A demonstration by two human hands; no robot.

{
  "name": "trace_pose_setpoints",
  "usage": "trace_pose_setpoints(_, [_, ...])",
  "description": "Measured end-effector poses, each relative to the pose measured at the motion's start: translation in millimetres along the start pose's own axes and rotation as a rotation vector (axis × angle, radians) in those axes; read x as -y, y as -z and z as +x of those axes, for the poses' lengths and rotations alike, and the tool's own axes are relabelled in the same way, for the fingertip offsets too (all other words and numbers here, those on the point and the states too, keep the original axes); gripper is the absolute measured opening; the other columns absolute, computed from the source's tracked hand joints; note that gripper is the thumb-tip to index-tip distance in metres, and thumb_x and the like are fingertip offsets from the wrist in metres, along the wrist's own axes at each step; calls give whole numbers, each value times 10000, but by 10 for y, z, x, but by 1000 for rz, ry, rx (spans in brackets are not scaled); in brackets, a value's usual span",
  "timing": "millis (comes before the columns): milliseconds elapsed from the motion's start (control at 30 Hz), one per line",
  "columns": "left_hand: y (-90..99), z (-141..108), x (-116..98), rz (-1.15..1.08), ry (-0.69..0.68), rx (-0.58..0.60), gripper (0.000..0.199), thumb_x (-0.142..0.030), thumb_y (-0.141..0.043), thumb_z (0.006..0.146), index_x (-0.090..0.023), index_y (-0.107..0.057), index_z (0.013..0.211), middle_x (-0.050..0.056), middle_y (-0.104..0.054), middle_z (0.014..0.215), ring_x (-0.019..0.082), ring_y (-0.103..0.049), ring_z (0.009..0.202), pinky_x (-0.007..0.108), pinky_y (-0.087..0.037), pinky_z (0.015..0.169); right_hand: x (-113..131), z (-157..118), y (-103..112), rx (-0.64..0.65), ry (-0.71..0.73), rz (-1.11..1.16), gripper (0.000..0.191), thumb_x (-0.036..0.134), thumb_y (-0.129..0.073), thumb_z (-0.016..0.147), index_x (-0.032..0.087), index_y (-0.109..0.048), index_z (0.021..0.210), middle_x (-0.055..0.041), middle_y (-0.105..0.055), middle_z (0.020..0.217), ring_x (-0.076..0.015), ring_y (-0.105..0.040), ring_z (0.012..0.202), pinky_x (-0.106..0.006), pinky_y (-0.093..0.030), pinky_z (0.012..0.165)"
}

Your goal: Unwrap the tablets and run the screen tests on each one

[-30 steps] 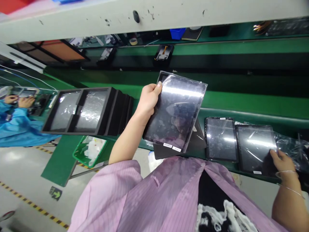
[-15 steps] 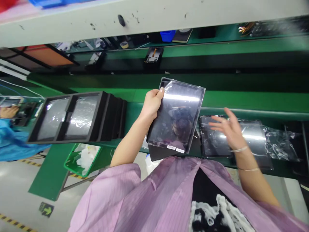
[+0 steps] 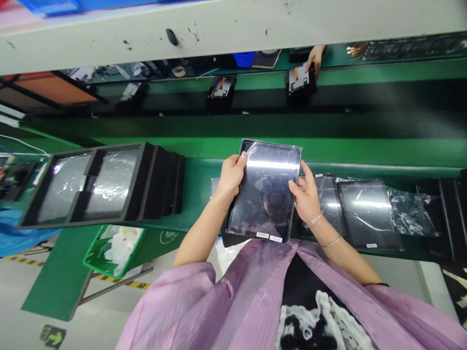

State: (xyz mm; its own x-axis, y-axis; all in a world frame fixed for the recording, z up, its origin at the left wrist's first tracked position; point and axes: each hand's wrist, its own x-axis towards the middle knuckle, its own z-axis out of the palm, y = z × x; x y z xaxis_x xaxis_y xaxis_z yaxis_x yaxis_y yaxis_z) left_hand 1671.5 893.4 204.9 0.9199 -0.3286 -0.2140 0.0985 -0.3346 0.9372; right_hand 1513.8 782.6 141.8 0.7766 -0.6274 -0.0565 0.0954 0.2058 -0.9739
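A dark, glossy tablet screen [image 3: 264,199] in clear plastic film, with two small white labels along its near edge, is held up in front of my body. My left hand [image 3: 232,176] grips its left edge, thumb on the face. At the right edge, my right hand [image 3: 307,194] pinches it, thumb on the front and fingers partly hidden behind. Just right of that hand, a second tablet screen [image 3: 327,199] lies on the green bench, partly covered by my hand and wrist. Beside it rests a third tablet screen [image 3: 369,214], also in clear film.
Stacked black foam trays [image 3: 144,184] with film-covered panels stand at the left. Crumpled clear plastic [image 3: 412,209] lies at the right. Below is a green bin [image 3: 93,253] of white scraps. Across the line, another person's hand [image 3: 315,58] touches a device [image 3: 299,80]. A white beam [image 3: 226,29] crosses overhead.
My right hand has moved left from above the bench screens and closed on the held screen's right edge. The held screen sits slightly lower and straighter. Another person's hand and a device have appeared opposite.
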Motion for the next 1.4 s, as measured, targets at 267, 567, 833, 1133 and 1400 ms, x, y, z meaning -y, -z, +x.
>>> trace_pose_setpoints(267, [92, 130, 144, 328, -121, 281, 354, -447, -498, 836, -176, -501, 609, -31, -432, 537, 108, -363, 528, 239, -252, 505, -58, -495, -176, -39, -359, 275, 707, 420, -724, 700, 289, -352, 1287, -48, -623, 1138, -199, -629, 974, -380, -546, 847])
trace_pose_setpoints(567, [-57, 280, 354, 746, -397, 744, 369, -438, -417, 873, -172, -629, 728, 39, -625, 721, 182, -533, 707, 281, -383, 684, -284, -925, 28, 143, -833, 173, 386, 425, -788, 652, 149, -586, 830, -97, -694, 901, -196, -696, 783, -288, -560, 658])
trace_pose_setpoints(833, [417, 202, 474, 942, -351, 388, 490, -487, -302, 921, -159, -664, 885, 132, -662, 884, 260, -588, 870, 359, -414, 820, -444, -866, 137, 87, -944, 184, 446, 426, -863, 547, 133, -623, 783, -107, -700, 902, -210, -701, 776, -278, -573, 659])
trace_pose_setpoints(1133, [728, -140, 839, 721, -157, 419, 377, -533, -502, 790, -178, -597, 873, 103, -648, 935, 238, -566, 862, 353, -420, 793, -275, -774, -10, 66, -795, 169, 634, 653, -797, 506, 158, -558, 822, -89, -690, 800, -219, -691, 775, -318, -587, 726])
trace_pose_setpoints(1400, [698, -646, 776, 297, 59, 226, 400, -594, -503, 796, -197, -453, 789, -15, -488, 723, 144, -485, 692, 284, -389, 633, -273, -35, 66, 50, -329, -234, 637, 687, -547, 741, 180, -541, 1127, -106, -643, 1107, -248, -632, 911, -417, -524, 831])
